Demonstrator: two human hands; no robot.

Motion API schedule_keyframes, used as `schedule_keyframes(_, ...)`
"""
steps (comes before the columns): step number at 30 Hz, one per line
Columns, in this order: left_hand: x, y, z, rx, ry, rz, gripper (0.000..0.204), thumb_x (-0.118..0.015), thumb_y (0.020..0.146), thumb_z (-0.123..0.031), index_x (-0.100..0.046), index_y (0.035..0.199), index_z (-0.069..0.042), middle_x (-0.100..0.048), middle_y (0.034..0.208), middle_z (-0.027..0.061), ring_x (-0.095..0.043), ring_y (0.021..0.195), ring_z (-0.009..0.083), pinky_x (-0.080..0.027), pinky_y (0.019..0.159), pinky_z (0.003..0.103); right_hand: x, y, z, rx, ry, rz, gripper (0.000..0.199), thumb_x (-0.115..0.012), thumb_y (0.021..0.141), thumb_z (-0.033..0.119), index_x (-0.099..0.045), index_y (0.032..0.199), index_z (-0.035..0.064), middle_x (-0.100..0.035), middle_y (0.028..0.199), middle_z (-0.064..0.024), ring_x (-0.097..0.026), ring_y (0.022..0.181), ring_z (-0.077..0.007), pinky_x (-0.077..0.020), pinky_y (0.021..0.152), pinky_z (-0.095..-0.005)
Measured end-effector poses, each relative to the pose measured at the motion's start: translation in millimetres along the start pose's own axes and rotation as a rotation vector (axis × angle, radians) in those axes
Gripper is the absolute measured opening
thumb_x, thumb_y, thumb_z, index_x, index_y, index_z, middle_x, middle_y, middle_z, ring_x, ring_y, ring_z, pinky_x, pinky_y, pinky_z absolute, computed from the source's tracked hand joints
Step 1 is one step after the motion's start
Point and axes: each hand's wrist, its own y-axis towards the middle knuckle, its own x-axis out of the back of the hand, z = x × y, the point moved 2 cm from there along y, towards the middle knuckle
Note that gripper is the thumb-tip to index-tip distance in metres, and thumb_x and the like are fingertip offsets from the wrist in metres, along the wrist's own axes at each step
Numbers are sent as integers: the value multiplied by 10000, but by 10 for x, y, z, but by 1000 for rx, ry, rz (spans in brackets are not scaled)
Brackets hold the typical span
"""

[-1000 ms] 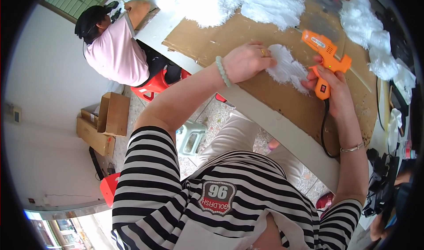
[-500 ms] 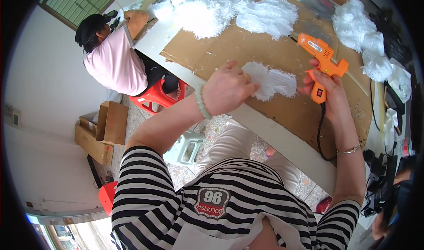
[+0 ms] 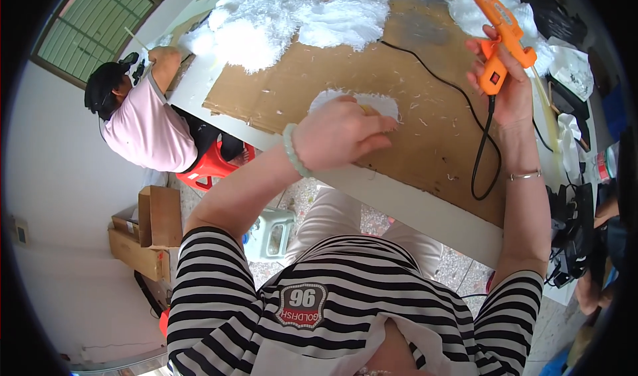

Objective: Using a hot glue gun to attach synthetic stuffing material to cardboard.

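Note:
My right hand point(image 3: 515, 103) grips the handle of an orange hot glue gun point(image 3: 504, 27), which is raised over the table's right side with its nozzle pointing away from me. A black cord runs from the handle base down over the cardboard. Above a small piece of white fringed fabric point(image 3: 384, 102), my left hand point(image 3: 342, 133) is palm down, its fingers bent but apart. No object shows in that hand, though some fingertips are hidden. The hand covers the fabric's near part, and whether it touches the fabric is unclear.
Cardboard point(image 3: 266, 97) covers much of the white table point(image 3: 412, 203). Heaps of white fringed fabric point(image 3: 259, 30) lie at the far side. A person in pink point(image 3: 153, 117) sits at left on a red stool point(image 3: 212, 165). Open cardboard boxes point(image 3: 158, 216) stand on the floor.
The glue gun has risen away from the fabric, up and to the right. My left hand now covers more of the fabric. The whole view has shifted.

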Motion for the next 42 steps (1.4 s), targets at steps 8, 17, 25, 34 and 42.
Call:
schedule_keyframes(8,332,704,868,300,-319,-410,185,-686,944,-184,-759,1019,-32,-758,873,101,-682,789,120,-538,722,283,636,66,158,82,87,-105,354,-645,954,270,-577,1242,75,-698,1106,-194,-582,658,-142,-573,663,-322)
schedule_keyframes(17,-297,1704,1555,430,-117,-204,258,-743,859,-247,-759,1036,-61,-758,935,116,-722,866,228,-562,804,336,600,61,9,-46,-156,-168,385,-666,944,270,-576,1248,52,-711,1043,-162,-613,629,-157,-573,640,-311)
schedule_keyframes(25,-601,2051,1636,467,-8,180,650,-845,693,-502,-715,1172,-82,-723,1162,125,-680,1073,277,-520,947,369,513,46,-53,-90,-287,-128,434,-661,939,338,-581,1285,91,-709,1036,-133,-585,631,-114,-560,665,-307)
schedule_keyframes(34,-613,2100,1640,559,-8,160,926,-876,608,-501,-564,1381,-98,-675,1252,180,-631,1186,317,-486,1012,384,487,38,-58,-115,-323,-129,416,-651,942,324,-599,1293,107,-717,1033,-113,-591,635,-108,-571,692,-305)
schedule_keyframes(42,-569,2112,1580,573,45,200,1006,-841,620,-510,-472,1470,-117,-651,1303,182,-611,1227,315,-474,1031,389,467,49,-87,-98,-366,-123,399,-644,953,303,-602,1282,82,-721,1012,-118,-599,612,-113,-577,648,-296)
